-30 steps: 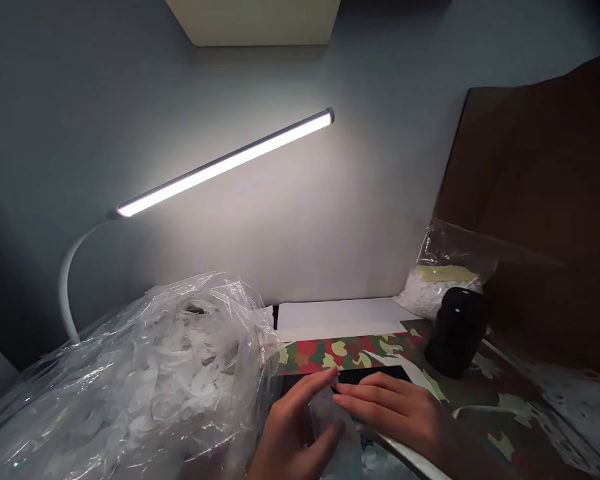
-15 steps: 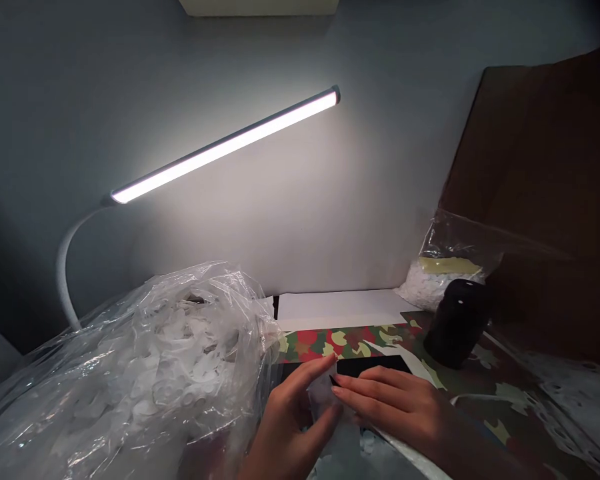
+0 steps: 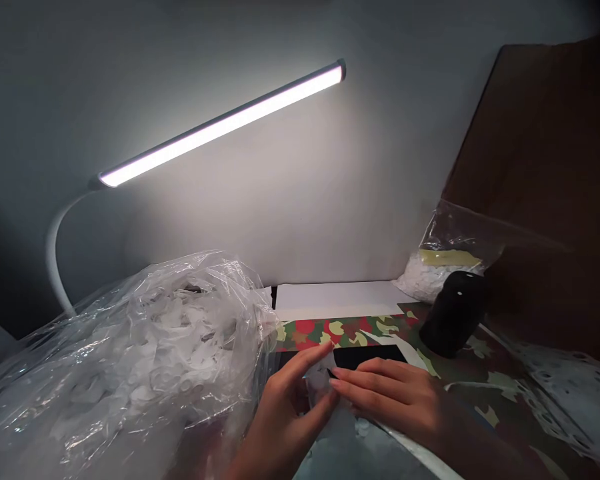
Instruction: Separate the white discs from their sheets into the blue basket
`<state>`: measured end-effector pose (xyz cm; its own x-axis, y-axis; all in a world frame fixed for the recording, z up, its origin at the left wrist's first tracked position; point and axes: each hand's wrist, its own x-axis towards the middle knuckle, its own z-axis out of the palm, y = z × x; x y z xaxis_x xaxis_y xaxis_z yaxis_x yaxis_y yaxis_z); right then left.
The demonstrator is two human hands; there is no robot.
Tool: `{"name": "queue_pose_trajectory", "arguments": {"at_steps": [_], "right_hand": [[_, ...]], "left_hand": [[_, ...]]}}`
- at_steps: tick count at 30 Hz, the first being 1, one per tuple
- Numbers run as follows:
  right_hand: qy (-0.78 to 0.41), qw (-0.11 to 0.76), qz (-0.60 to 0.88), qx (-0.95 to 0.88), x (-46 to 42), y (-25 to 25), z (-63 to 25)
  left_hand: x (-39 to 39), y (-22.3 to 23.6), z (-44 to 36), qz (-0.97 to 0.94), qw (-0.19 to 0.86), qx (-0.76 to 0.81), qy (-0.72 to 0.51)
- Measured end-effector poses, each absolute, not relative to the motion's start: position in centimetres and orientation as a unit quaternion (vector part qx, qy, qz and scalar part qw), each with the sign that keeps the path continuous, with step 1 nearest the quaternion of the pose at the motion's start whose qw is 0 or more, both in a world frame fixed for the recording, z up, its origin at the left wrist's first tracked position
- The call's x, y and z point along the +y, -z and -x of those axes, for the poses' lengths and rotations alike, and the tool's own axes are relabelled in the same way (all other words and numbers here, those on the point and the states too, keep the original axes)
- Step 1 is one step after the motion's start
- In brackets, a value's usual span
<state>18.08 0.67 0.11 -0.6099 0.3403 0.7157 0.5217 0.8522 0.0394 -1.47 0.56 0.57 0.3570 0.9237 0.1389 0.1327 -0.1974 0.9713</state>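
Note:
Low in the middle of the view, my left hand (image 3: 283, 413) pinches a small white translucent piece (image 3: 321, 382) between thumb and forefinger. My right hand (image 3: 387, 397) lies beside it, palm down with fingers stretched out, their tips touching the same white piece. Both hands rest over a camouflage-patterned sheet (image 3: 360, 330) and a black strip (image 3: 367, 357) just beyond the fingers. More small white bits (image 3: 363, 427) lie under the hands; what they are I cannot make out.
A large clear plastic bag (image 3: 130, 360) full of white pieces fills the left. A lit bar lamp (image 3: 220, 123) on a white gooseneck hangs above. A black cylinder (image 3: 453, 323), a smaller bag of white bits (image 3: 440, 270) and brown cardboard (image 3: 545, 187) stand at right. White paper (image 3: 340, 297) lies by the wall.
The view has tipped down slightly, so the lamp sits higher in frame. My left hand's fingers have closed tighter on the white piece and lifted it a little toward the right fingertips.

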Motion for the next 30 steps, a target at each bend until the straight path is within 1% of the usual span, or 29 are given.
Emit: {"name": "queue_pose_trajectory", "arguments": {"at_steps": [4,13,19,24,28,30], "right_hand": [[0.126,0.384,0.243,-0.882,0.8,0.1,-18.1],[0.134,0.381,0.251,-0.879,0.7,-0.1,-18.2],[0.12,0.339,0.267,-0.894,0.2,-0.7,-18.3],[0.099,0.279,0.27,-0.916,-0.3,-1.0,-18.8],[0.098,0.288,0.27,-0.914,-0.2,-1.0,-18.9],[0.078,0.274,0.291,-0.913,-0.2,-1.1,-18.8]], "left_hand": [[0.6,-0.4,1.5,-0.649,0.515,0.389,-0.402],[0.6,-0.3,1.6,-0.662,0.504,0.386,-0.4],[0.4,-0.4,1.6,-0.678,0.487,0.38,-0.399],[0.4,-0.4,1.7,-0.7,0.446,0.395,-0.394],[0.1,-0.2,1.7,-0.717,0.435,0.377,-0.393],[-0.1,-0.1,1.7,-0.732,0.434,0.354,-0.387]]}}
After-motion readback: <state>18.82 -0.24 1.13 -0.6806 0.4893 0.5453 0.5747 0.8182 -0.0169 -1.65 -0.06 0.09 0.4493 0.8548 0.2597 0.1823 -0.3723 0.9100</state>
